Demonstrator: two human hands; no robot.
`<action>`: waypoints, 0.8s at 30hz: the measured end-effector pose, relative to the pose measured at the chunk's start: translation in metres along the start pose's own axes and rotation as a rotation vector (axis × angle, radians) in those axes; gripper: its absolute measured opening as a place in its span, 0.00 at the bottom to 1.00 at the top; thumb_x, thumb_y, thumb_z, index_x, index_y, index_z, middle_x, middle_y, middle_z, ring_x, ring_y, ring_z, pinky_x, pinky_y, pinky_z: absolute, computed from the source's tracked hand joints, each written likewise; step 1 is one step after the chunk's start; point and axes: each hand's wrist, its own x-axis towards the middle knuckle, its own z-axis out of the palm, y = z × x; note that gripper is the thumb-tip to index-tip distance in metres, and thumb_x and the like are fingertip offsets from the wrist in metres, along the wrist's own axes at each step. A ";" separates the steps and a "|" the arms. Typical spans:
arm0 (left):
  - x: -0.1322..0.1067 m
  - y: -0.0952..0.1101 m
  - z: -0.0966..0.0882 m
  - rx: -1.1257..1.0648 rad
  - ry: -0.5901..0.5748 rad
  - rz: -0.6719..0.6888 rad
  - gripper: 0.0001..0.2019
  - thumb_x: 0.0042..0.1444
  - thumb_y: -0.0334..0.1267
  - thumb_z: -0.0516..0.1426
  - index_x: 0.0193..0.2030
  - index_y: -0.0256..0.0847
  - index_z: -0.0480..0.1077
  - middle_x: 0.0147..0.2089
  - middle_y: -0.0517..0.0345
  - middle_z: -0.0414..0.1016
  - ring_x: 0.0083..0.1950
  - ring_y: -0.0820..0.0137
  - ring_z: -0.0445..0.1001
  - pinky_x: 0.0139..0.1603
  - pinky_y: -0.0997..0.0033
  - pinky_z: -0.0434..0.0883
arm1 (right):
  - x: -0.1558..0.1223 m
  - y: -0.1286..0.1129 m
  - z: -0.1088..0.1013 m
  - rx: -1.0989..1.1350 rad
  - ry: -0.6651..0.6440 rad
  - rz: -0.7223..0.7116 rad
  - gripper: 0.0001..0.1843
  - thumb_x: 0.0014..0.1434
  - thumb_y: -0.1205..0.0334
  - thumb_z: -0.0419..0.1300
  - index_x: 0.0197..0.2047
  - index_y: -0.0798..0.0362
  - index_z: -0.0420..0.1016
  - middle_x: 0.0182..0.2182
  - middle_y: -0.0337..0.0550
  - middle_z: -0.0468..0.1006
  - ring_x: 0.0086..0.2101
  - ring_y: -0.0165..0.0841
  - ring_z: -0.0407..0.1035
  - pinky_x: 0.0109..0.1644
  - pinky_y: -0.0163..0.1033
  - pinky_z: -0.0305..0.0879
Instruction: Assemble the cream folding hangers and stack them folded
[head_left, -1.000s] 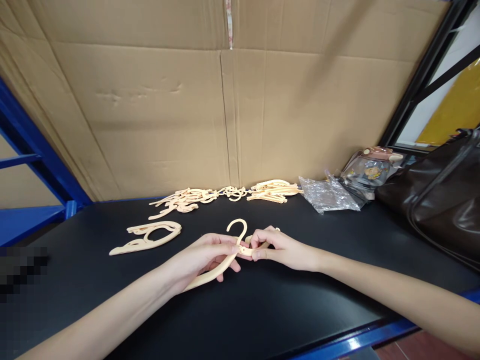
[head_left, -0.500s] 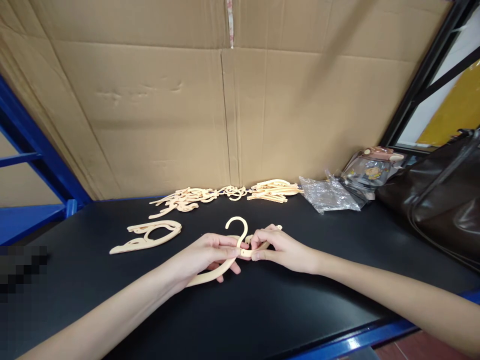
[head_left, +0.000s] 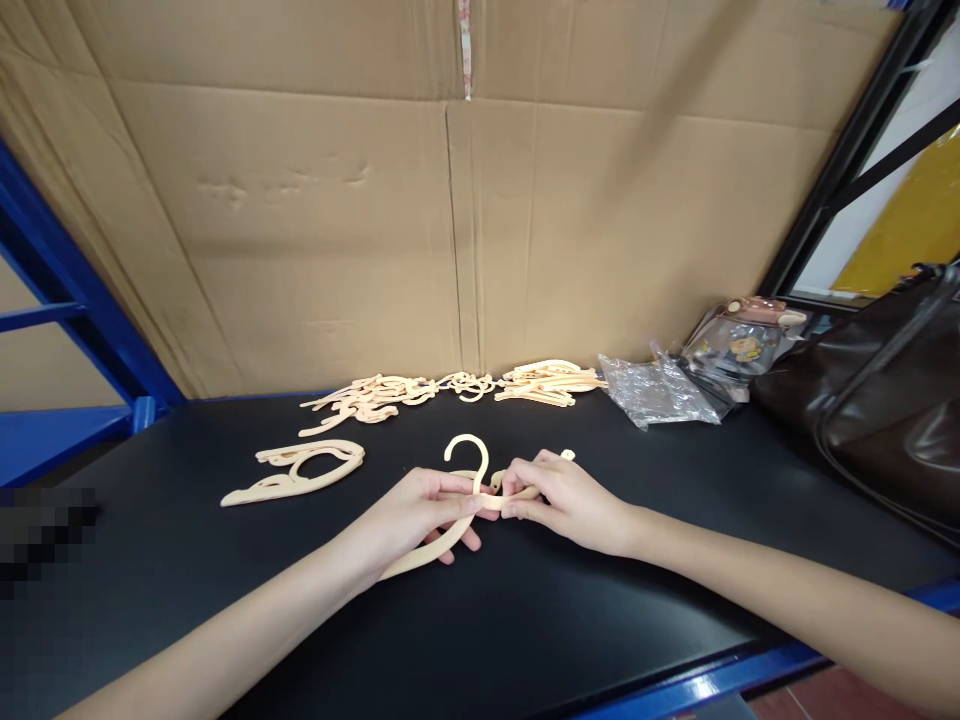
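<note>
A cream plastic folding hanger [head_left: 431,552] is held between both hands above the black table. My left hand [head_left: 424,510] pinches it near the base of its curved hook [head_left: 482,455], thumb on top and other fingers beneath. My right hand [head_left: 559,500] grips the hanger's other arm [head_left: 530,493] between thumb and fingers, close to the hook's base. That arm's tip sticks out beyond my right knuckles. My fingers hide part of the joint. To the left lies another folded cream hanger [head_left: 330,484], apart from my hands.
Along the back of the black table [head_left: 480,640] lie a pile of cream hanger parts [head_left: 367,395], small hooks [head_left: 469,385] and a stack of hanger arms [head_left: 551,382]. Clear plastic packaging [head_left: 660,388] and a dark bag [head_left: 877,400] sit at right. A cardboard wall [head_left: 337,230] stands behind.
The hook has tilted slightly left, and the hanger's right arm has shifted a little at the joint. Both hands keep their hold in nearly the same place.
</note>
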 end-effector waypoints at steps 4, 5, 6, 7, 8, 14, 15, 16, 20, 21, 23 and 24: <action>0.000 0.001 0.006 -0.019 0.078 -0.016 0.19 0.52 0.50 0.59 0.40 0.35 0.75 0.39 0.50 0.78 0.30 0.71 0.73 0.26 0.76 0.67 | -0.001 -0.003 -0.001 -0.011 -0.021 0.037 0.10 0.67 0.54 0.53 0.37 0.50 0.65 0.35 0.34 0.79 0.31 0.30 0.72 0.34 0.33 0.60; 0.000 0.001 0.006 -0.019 0.081 -0.018 0.19 0.52 0.51 0.59 0.39 0.35 0.74 0.38 0.50 0.78 0.29 0.71 0.73 0.25 0.76 0.66 | -0.001 -0.004 -0.001 -0.015 -0.026 0.025 0.10 0.66 0.54 0.53 0.37 0.50 0.65 0.35 0.34 0.79 0.30 0.29 0.72 0.33 0.32 0.60; 0.001 0.002 0.007 -0.019 0.080 -0.017 0.19 0.51 0.51 0.59 0.38 0.34 0.74 0.37 0.50 0.78 0.29 0.71 0.73 0.25 0.76 0.66 | -0.002 -0.005 -0.001 -0.025 -0.024 0.008 0.10 0.66 0.54 0.53 0.37 0.50 0.66 0.35 0.34 0.79 0.30 0.29 0.73 0.33 0.32 0.60; 0.001 0.002 0.007 -0.017 0.076 -0.015 0.19 0.51 0.51 0.59 0.37 0.34 0.74 0.37 0.50 0.78 0.28 0.71 0.73 0.25 0.76 0.66 | -0.003 -0.006 -0.002 -0.037 -0.023 -0.009 0.09 0.67 0.54 0.53 0.38 0.50 0.66 0.36 0.34 0.80 0.30 0.29 0.73 0.33 0.32 0.60; 0.001 0.002 0.007 -0.016 0.075 -0.014 0.19 0.51 0.52 0.59 0.36 0.34 0.74 0.36 0.50 0.78 0.28 0.72 0.72 0.26 0.75 0.66 | -0.004 -0.008 -0.002 -0.052 -0.019 -0.017 0.08 0.67 0.54 0.53 0.39 0.50 0.66 0.36 0.34 0.80 0.30 0.29 0.73 0.33 0.32 0.61; 0.003 0.001 0.009 -0.034 0.110 -0.017 0.21 0.49 0.54 0.57 0.34 0.34 0.72 0.35 0.52 0.77 0.25 0.74 0.71 0.23 0.77 0.66 | -0.006 -0.015 -0.002 -0.093 -0.026 -0.003 0.06 0.68 0.59 0.50 0.47 0.48 0.64 0.39 0.34 0.79 0.35 0.30 0.74 0.36 0.32 0.63; 0.003 0.001 0.010 -0.042 0.121 -0.018 0.20 0.49 0.53 0.57 0.34 0.34 0.71 0.34 0.53 0.77 0.24 0.75 0.71 0.22 0.78 0.66 | -0.006 -0.016 -0.003 -0.086 -0.041 -0.018 0.06 0.68 0.59 0.50 0.47 0.48 0.64 0.40 0.34 0.79 0.36 0.30 0.74 0.37 0.32 0.63; 0.004 0.000 0.011 -0.051 0.134 -0.021 0.19 0.49 0.52 0.57 0.33 0.35 0.70 0.33 0.54 0.77 0.23 0.75 0.71 0.20 0.78 0.65 | -0.006 -0.016 -0.004 -0.087 -0.059 -0.039 0.06 0.68 0.60 0.50 0.48 0.48 0.64 0.42 0.35 0.78 0.36 0.30 0.74 0.38 0.32 0.64; 0.006 -0.002 0.012 -0.082 0.184 -0.009 0.15 0.50 0.49 0.55 0.33 0.36 0.67 0.30 0.57 0.76 0.21 0.76 0.69 0.16 0.80 0.62 | -0.006 -0.014 -0.009 -0.156 -0.134 -0.106 0.13 0.67 0.63 0.51 0.55 0.50 0.62 0.46 0.40 0.75 0.37 0.31 0.72 0.40 0.34 0.65; 0.007 -0.003 0.011 -0.084 0.191 0.007 0.15 0.51 0.49 0.55 0.33 0.36 0.66 0.30 0.58 0.75 0.20 0.77 0.68 0.15 0.80 0.62 | -0.006 -0.013 -0.011 -0.175 -0.144 -0.115 0.15 0.67 0.63 0.51 0.57 0.49 0.61 0.47 0.41 0.75 0.37 0.31 0.72 0.41 0.35 0.65; 0.007 -0.004 0.010 -0.082 0.201 0.039 0.16 0.52 0.51 0.55 0.32 0.36 0.66 0.29 0.59 0.74 0.19 0.79 0.65 0.14 0.81 0.61 | -0.006 -0.013 -0.013 -0.214 -0.156 -0.141 0.19 0.67 0.63 0.50 0.61 0.48 0.59 0.49 0.41 0.73 0.38 0.31 0.72 0.42 0.35 0.65; 0.008 -0.005 0.009 -0.080 0.203 0.049 0.17 0.52 0.52 0.55 0.31 0.36 0.66 0.28 0.60 0.73 0.17 0.80 0.63 0.13 0.82 0.60 | -0.006 -0.013 -0.014 -0.236 -0.162 -0.160 0.20 0.68 0.63 0.49 0.63 0.47 0.58 0.50 0.41 0.73 0.39 0.31 0.72 0.42 0.35 0.65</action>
